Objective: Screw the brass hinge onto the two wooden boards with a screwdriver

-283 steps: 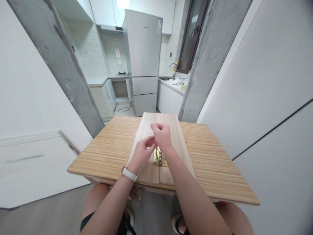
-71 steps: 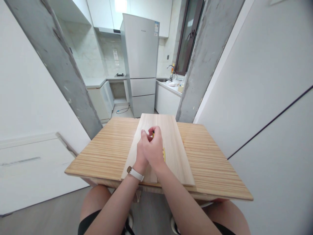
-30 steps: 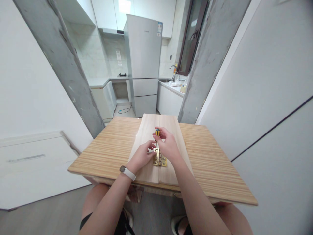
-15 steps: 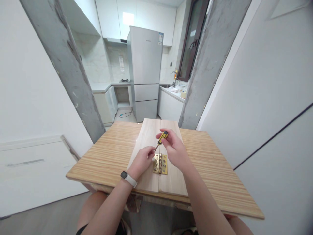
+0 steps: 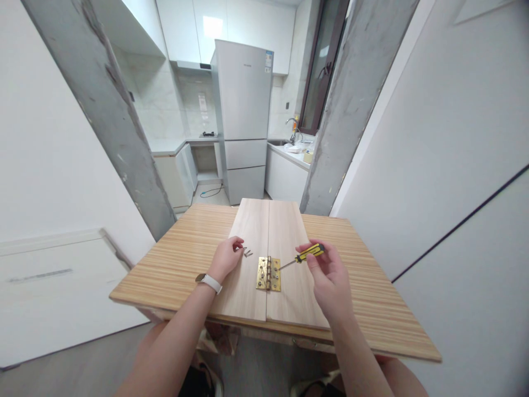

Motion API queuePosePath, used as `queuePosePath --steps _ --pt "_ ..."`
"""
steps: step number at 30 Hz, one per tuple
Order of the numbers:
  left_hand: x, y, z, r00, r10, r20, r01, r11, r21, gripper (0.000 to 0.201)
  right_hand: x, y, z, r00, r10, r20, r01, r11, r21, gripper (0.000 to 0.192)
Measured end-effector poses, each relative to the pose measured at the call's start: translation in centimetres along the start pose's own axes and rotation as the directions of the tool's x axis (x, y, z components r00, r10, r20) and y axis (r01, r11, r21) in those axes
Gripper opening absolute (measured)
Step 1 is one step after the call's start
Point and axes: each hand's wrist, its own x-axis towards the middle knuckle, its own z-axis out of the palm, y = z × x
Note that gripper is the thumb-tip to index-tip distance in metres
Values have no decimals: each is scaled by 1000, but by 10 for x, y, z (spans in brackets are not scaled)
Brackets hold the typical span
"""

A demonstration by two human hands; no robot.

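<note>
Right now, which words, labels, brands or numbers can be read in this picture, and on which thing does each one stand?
No text can be read.
Refrigerator: a small dark brand mark near the top of the door, too small to read.
Refrigerator: a blue and white sticker at the top right corner, blurred.
Kitchen wall: a pale notice, blurred.
Screwdriver, hinge, wristband: no text visible.

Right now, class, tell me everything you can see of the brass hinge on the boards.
The brass hinge is small, shiny and gold-coloured, with two flat leaves either side of a central knuckle. It lies open and flat across the seam between two pale wooden boards, one leaf on each. Small screw holes show, too small to judge. The screwdriver tip points toward its right leaf; neither hand touches it.
</note>
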Motion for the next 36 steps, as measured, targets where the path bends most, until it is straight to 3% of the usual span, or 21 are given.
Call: queuePosePath --steps 5,9,12,15,23,31,36 --pt "-4 -1 -1 999 10 32 -9 1000 -6 24 3 12 1 995 35 -91 -19 986 165 27" --pt "-16 9 -8 999 38 9 -38 999 26 25 12 13 13 990 51 -131 -4 941 339 14" --pt "-35 18 -13 999 47 1 -47 998 37 27 19 10 22 989 102 -105 -51 913 405 31" --pt "-55 23 -15 999 41 9 -41 998 48 29 25 11 30 989 126 -83 -79 901 426 38" --pt "-92 14 -15 997 56 -45 -52 996 66 28 33 25 43 993 117 -32 -87 872 481 34" --pt "-102 13 -15 994 77 -81 -71 994 80 26 35 33 50 992 120 -26 -88 845 528 36" --pt "-102 13 -15 994 83 -77 -76 993 86 25 36 33 51 994 108 -19 -91 906 413 39"
